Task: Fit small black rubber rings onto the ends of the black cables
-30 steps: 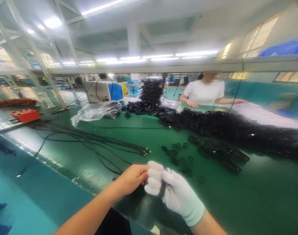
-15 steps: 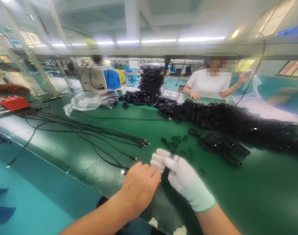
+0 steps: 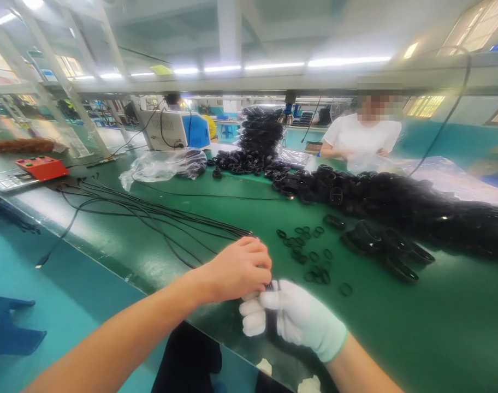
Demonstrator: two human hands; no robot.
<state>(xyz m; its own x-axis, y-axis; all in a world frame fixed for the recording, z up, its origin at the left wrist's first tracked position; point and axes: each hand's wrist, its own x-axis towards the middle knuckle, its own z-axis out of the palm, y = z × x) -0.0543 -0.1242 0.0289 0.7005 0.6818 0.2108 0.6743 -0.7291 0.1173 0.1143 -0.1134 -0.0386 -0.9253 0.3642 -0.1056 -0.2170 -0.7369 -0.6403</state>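
Observation:
My right hand (image 3: 298, 314), in a white glove, is closed around a bundle of black cable (image 3: 271, 322) near the front edge of the table. My bare left hand (image 3: 243, 267) reaches across from the left. Its fingers are curled down and pinch the top end of that bundle, right against the gloved fingertips. The exact grip under the left fingers is hidden. Just beyond both hands, several small black rings (image 3: 314, 256) lie scattered. Long black cables (image 3: 183, 214) with plugs stretch leftward over the table, their near ends partly behind my left hand.
Coiled black cables form a large heap (image 3: 396, 202) on the right and a tall stack (image 3: 260, 131) at the back. A clear plastic bag (image 3: 150, 168), a red switch box (image 3: 42, 167) and a blue-white machine (image 3: 177, 129) stand farther left. Across the table sits a person (image 3: 361, 134) in white.
My left hand has moved up and over the top of the cable bundle, while my gloved hand has lowered slightly. The view has shifted left. The person opposite has brought a raised hand down.

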